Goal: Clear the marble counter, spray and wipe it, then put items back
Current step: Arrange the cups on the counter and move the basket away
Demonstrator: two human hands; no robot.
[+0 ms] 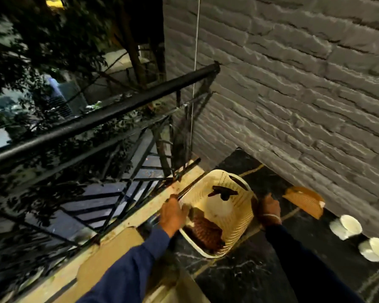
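Down in the lower middle of the frame, the left grip [173, 212] is closed over the near-left rim of the basket [234, 215], its fingers curled onto the edge. The right grip [269, 209] clasps the opposite rim the same way, a pale band [271, 216] round its wrist. Both arms wear dark blue sleeves [127, 272]. The basket is cream plastic with a woven, perforated wall and a rounded-rectangle mouth. It is tilted so its open top faces the camera, over the left edge of the dark marble surface [249, 276], which is black with thin pale and golden veins; whether its base touches the stone cannot be told. Inside it lie a brown, scaly, cone-like lump [206, 230] at the near end, a small dark object [222, 191] at the far end, and something pale between them, too blurred to name. Just right of the right grip, an orange woven piece [304, 201] leans against the foot of the grey stone-faced wall [293, 84]. Farther toward the lower right, two pairs of white dishes [346, 226] sit on the marble along the same wall. Left of the basket runs a worn cream ledge [118, 232], above it a black metal railing [96, 119]. A thin pale cord [194, 73] hangs down near the wall's corner. Dark foliage [42, 40] fills the upper left.
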